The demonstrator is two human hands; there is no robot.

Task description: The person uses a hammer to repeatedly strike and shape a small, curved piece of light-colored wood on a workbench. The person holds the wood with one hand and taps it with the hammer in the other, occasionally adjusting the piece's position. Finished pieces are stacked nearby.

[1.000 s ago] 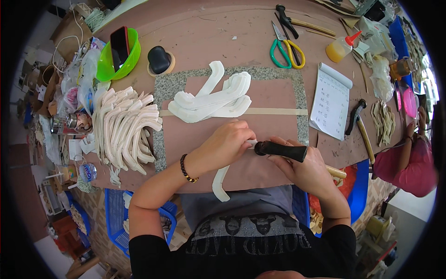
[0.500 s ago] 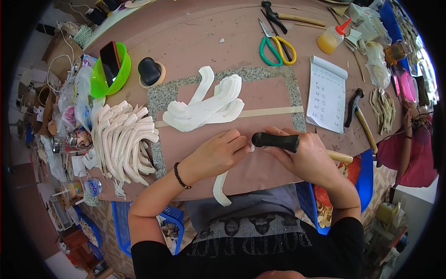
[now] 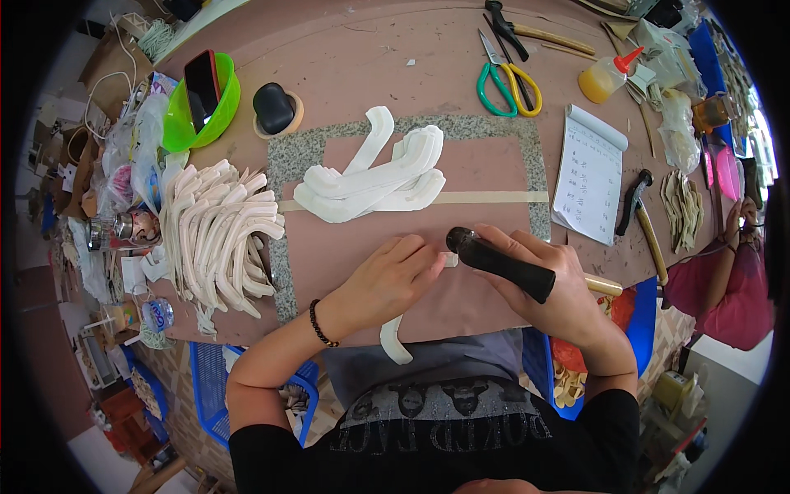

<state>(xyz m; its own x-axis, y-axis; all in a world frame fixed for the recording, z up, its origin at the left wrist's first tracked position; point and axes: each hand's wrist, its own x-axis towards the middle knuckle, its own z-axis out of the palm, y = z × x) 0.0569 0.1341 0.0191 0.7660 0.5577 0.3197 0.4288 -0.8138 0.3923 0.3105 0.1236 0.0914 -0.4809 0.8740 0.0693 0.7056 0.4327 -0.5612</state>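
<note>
My left hand (image 3: 393,276) presses a curved white strip (image 3: 395,341) to the work surface. One end pokes out past its fingertips, and the other hangs toward the table's near edge; the middle is hidden under the hand. My right hand (image 3: 550,278) is closed round a hammer (image 3: 508,265). The hammer's black head lies close above the strip's far end, and its wooden handle sticks out to the right behind the hand. Whether the head touches the strip, I cannot tell. Just beyond both hands, several white strips (image 3: 370,196) lie in a loose pile.
A large heap of cream strips (image 3: 218,239) sits at left. Farther back are a green bowl (image 3: 216,123) with a phone, scissors (image 3: 496,86), another hammer (image 3: 547,34) and a glue bottle (image 3: 603,81). At right lie a notepad (image 3: 588,177) and a third hammer (image 3: 635,210); a co-worker's arm (image 3: 724,263) shows beyond.
The hammer in my right hand has tilted, its rear end swinging down and nearer to me. My left hand stays on the strip. The whole view has shifted slightly.
</note>
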